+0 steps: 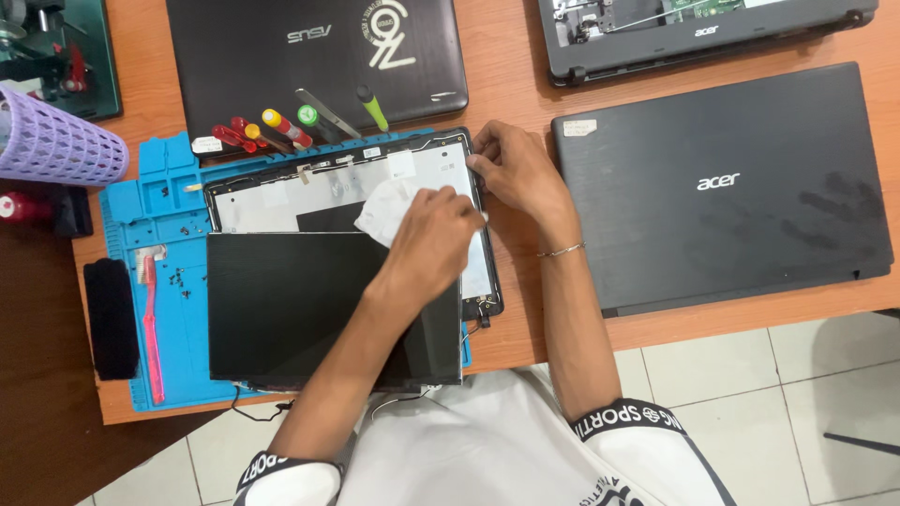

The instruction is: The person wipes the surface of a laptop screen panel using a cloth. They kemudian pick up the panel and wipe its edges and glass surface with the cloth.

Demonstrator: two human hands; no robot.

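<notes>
Laptop lid shell (281, 192): flat, silvery inside, black rim, on blue ribbed work mat (169, 169). Left hand (431, 234), at centre, pinches a crumpled white cloth (384, 214) lying at its 10 o'clock. Right hand (516, 169), fingers curled, grips the shell's corner at 1 o'clock. Glossy black screen panel (300, 309) overlaps at 7 o'clock.

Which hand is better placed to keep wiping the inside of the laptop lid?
Left. The left hand already has the white cloth under it, on the lid's inner surface. The right hand grips the lid's right edge, seemingly steadying it, so it looks less free.
</notes>
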